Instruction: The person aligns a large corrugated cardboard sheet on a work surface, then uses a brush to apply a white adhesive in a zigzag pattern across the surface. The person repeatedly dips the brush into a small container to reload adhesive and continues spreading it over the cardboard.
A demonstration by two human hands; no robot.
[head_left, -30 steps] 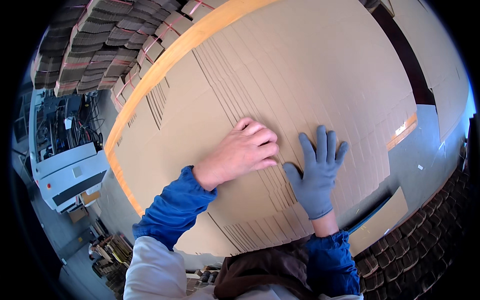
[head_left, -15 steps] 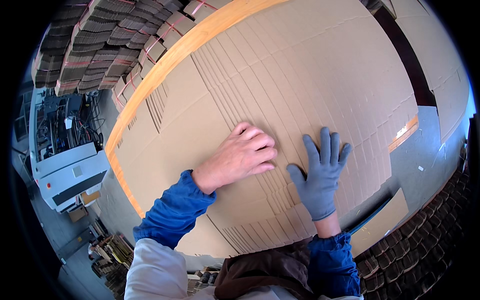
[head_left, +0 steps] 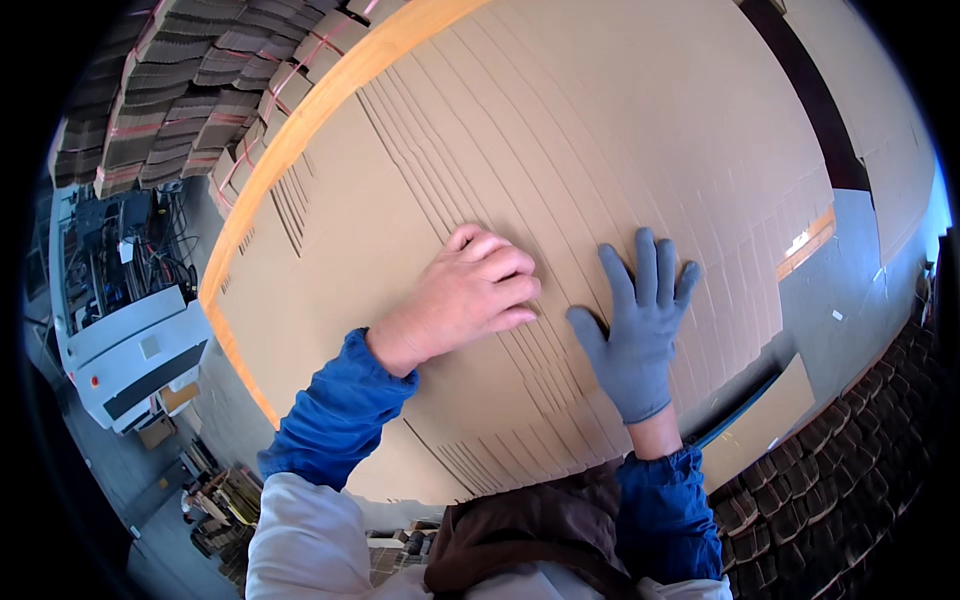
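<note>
Brown cardboard sheets (head_left: 590, 100) lie fanned out in overlapping layers in front of me, their edges running as many thin parallel lines. My left hand (head_left: 463, 290), bare, rests on the middle of them with its fingers curled down against the sheet edges. What its fingertips hold, if anything, is hidden under the hand. My right hand (head_left: 640, 325) wears a grey glove and lies flat on the sheets to the right, fingers spread, holding nothing. The two hands are a short way apart.
A curved-looking wooden edge (head_left: 330, 100) borders the sheets on the left. Bundled cardboard stacks (head_left: 200, 85) stand at the far left, above a white machine (head_left: 135, 350) with exposed cables. Dark stacked pieces (head_left: 830, 480) fill the lower right, near a loose cardboard piece (head_left: 760, 425).
The view has shifted slightly, moving the sheets and surroundings a little toward the upper left. Both hands keep nearly the same pose on the cardboard.
</note>
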